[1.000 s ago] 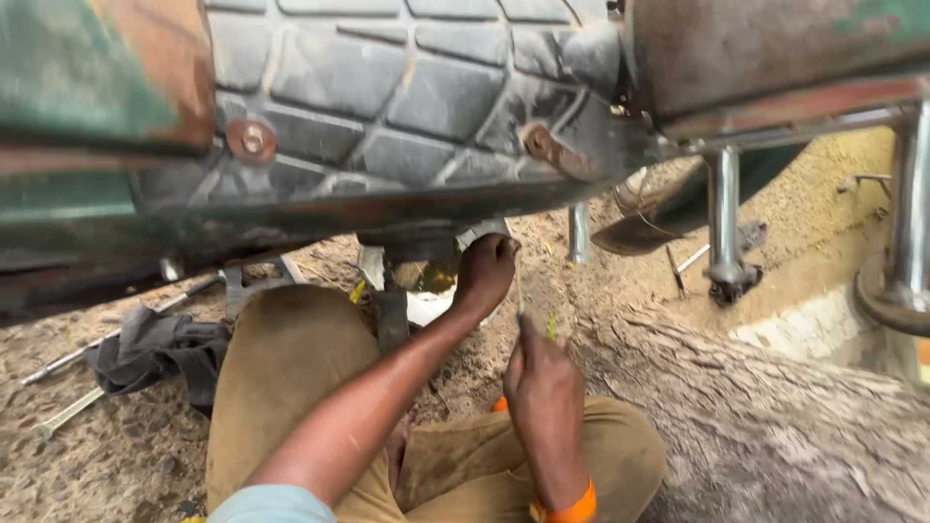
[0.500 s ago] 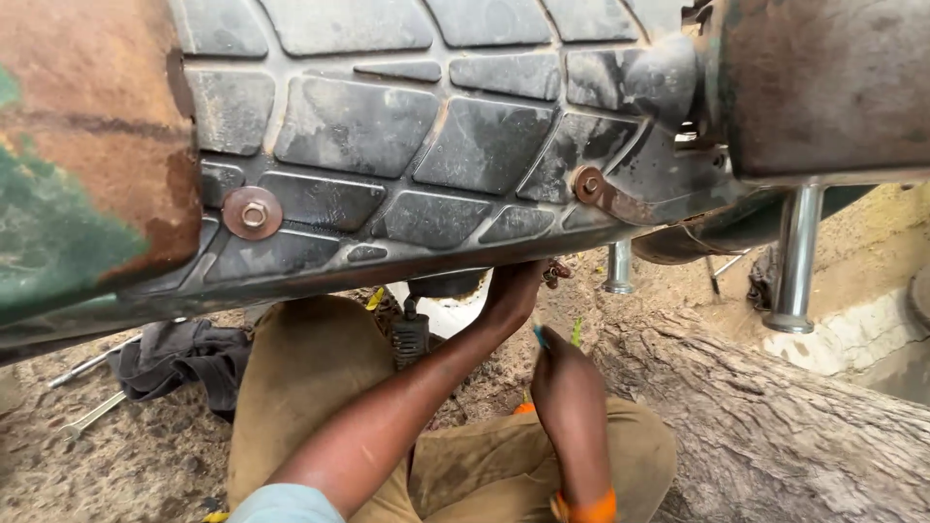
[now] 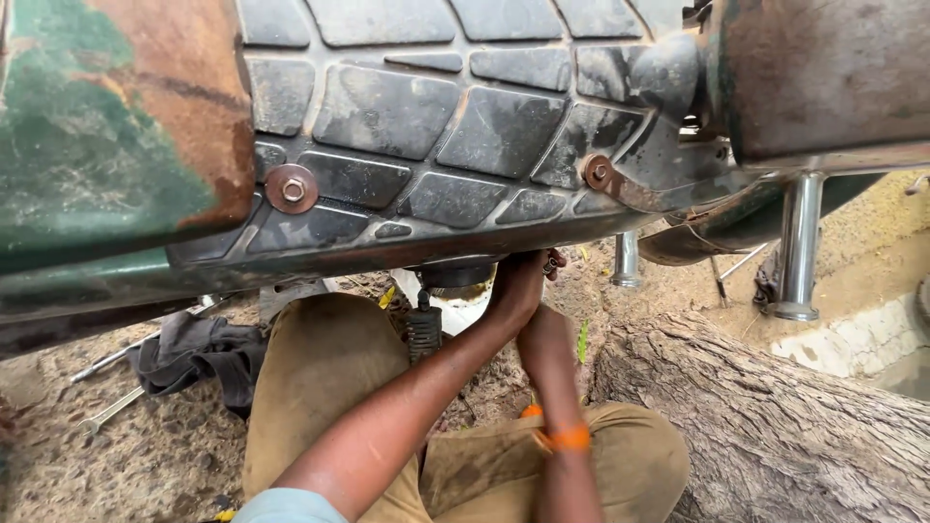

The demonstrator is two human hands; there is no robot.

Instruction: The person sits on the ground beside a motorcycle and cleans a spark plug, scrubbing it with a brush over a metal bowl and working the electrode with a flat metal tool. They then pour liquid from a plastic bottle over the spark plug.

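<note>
**Hands pushed up under the rubber-matted floorboard**

Both hands have risen since the earlier frames and now sit tighter beneath the vehicle's edge, while the camera has drawn closer to the floorboard.

Head view: the left hand (image 3: 518, 286) reaches up at about 12 o'clock from the person's lap, its fingers curled out of sight under the lip of the rubber-matted floorboard (image 3: 426, 126); whether it grips anything cannot be told. The right hand (image 3: 544, 339) lies just below it, touching the left wrist area, its fingers hidden as well, so its grasp cannot be told either. An orange band (image 3: 567, 438) circles the right wrist. Just beside the left forearm, at 9 o'clock from the hands, a dark ribbed part (image 3: 423, 329) hangs from the underside. A rusty bolt with washer (image 3: 293, 189) sits on the mat at 10 o'clock. At 3 o'clock stands a chrome leg (image 3: 798, 247). A log (image 3: 775, 416) lies at 4 o'clock. A dark rag (image 3: 199, 353) and a spanner (image 3: 107, 412) rest on the sandy ground at 8 o'clock.
</note>
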